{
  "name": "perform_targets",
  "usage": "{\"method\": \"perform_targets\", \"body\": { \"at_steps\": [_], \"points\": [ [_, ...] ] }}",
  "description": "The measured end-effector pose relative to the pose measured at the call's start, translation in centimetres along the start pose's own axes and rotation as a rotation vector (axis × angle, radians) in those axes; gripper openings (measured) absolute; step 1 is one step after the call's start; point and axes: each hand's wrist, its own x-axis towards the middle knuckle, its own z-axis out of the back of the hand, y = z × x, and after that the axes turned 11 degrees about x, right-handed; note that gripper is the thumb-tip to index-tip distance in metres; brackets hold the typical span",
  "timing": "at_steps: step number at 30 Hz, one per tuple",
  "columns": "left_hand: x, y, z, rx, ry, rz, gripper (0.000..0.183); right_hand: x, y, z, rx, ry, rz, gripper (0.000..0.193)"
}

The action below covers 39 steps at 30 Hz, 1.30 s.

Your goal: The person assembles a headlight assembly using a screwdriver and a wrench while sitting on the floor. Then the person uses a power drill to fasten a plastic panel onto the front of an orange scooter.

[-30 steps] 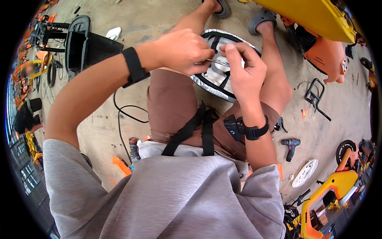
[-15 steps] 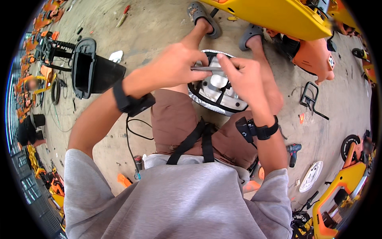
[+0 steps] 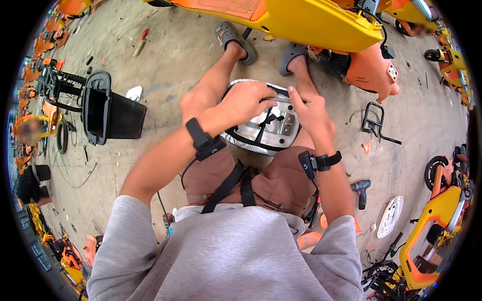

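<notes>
Both hands [image 3: 246,106] over the near-facing interior of a padded, seat-like piece [image 3: 266,134]

The seat-like piece lies between the person's knees, its hollow, silvery side facing up and its dark rim [image 3: 273,151] curving closest to the brown shorts [image 3: 278,178]. From the fingers it lies below and toward the body: both hands cross its far half in this view, so the nearer half shows bare. Its long axis cannot be settled, since the hands cover the far corners; the visible near rim slants slightly, its right end closer to the body.

The left hand comes in over the left part, fingers curled, with thumb and forefinger pointing at the right hand [image 3: 315,114]. The right hand stands over the right part, thumb raised, other fingers bent. A narrow gap parts the two hands. Whether either set of fingers is clamped on something small, I cannot tell. A metal plate with holes [image 3: 288,124] inside the piece is nearer the right hand; black straps [image 3: 271,119] cross the middle, between the two.

On the concrete floor [image 3: 170,65], a black bin [image 3: 125,118] lies toward the left edge; a drill [image 3: 361,187] and a white oval shell [image 3: 390,216] lie toward the right one.
</notes>
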Motion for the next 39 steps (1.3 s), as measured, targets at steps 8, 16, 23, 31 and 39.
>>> {"method": "perform_targets", "body": {
  "at_steps": [8, 16, 23, 31, 39],
  "points": [
    [0.0, -3.5, 1.7, 0.039, -0.124, -0.090, 0.018, -1.7, 0.6, 1.7, 0.115, -0.081, 0.038, 0.045],
    [2.3, -4.1, -1.3, -0.063, -0.151, -0.143, 0.018, -1.7, -0.5, 4.8, 0.011, -0.156, 0.253, 0.043],
    [3.1, -4.6, -3.5, -0.103, -0.138, -0.188, 0.018, -2.6, -2.0, 6.0, -0.016, -0.170, 0.214, 0.043],
    [3.0, -3.9, -4.0, -0.078, -0.133, -0.207, 0.018, -2.7, -2.4, 6.0, 0.020, -0.153, 0.181, 0.039],
    [-1.7, -1.4, -0.9, -0.295, -0.297, 0.215, 0.017, -1.5, -4.7, 7.9, 0.251, -0.345, -0.104, 0.028]
  ]
}}
